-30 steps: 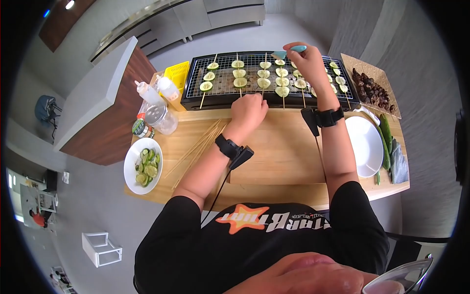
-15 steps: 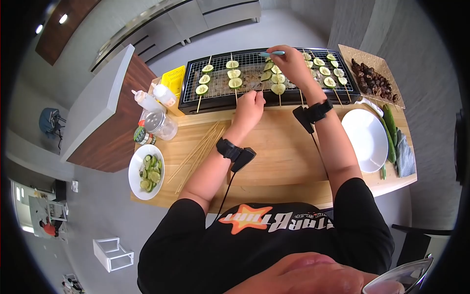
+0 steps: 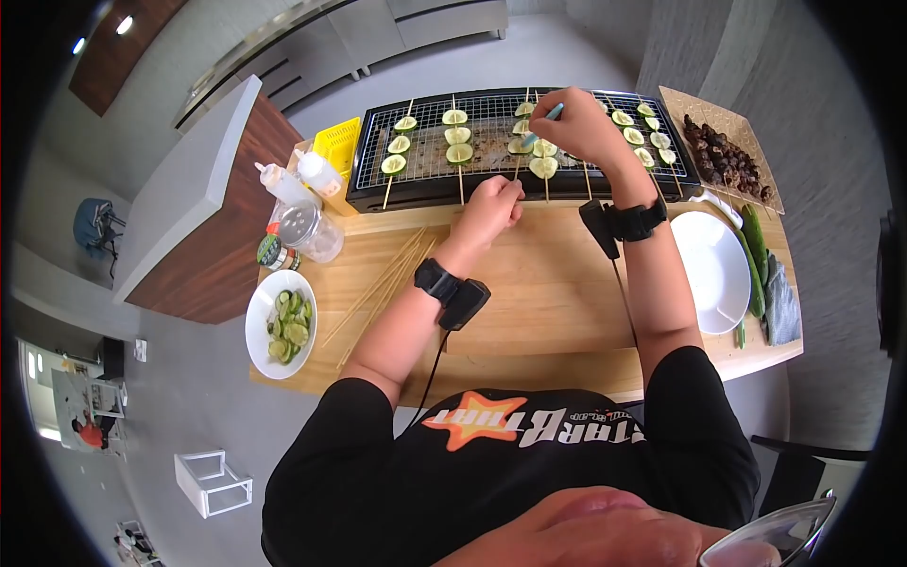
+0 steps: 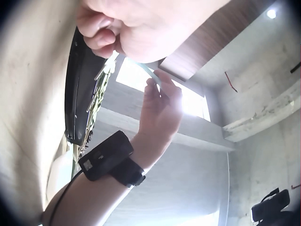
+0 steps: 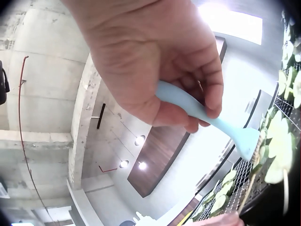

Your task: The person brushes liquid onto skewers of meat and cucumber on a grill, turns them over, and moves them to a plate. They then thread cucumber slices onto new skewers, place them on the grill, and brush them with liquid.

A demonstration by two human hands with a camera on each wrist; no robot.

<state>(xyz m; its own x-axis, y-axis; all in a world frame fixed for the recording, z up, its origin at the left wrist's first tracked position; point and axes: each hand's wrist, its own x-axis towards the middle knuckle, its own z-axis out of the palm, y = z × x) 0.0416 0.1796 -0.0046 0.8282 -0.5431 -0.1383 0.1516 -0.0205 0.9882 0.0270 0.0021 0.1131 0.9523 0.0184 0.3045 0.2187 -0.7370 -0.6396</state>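
My left hand (image 3: 487,213) pinches the near end of a wooden skewer at the grill's front edge. That skewer carries cucumber slices (image 3: 521,128) over the wire grill (image 3: 487,132). Held in my right hand (image 3: 584,128) is a light blue brush (image 3: 556,111), its head down by the slice nearest my left hand. In the right wrist view, thumb and fingers of the right hand (image 5: 160,56) curl round the brush handle (image 5: 181,99), and the bristles (image 5: 258,148) touch a slice. The left wrist view shows the left fingers (image 4: 101,35) curled; their grip on the skewer is partly hidden.
More cucumber skewers lie left and right on the grill. A bowl of slices (image 3: 267,350), bare skewers (image 3: 378,283), bottles (image 3: 319,175) and a jar (image 3: 316,236) stand left. At right are an empty white bowl (image 3: 704,274), whole cucumbers (image 3: 753,250) and dark meat skewers (image 3: 723,156).
The brush has come down from the far slices to the near slice of the held skewer. The slices on that skewer tilted and now lie flatter. My left hand keeps its hold.
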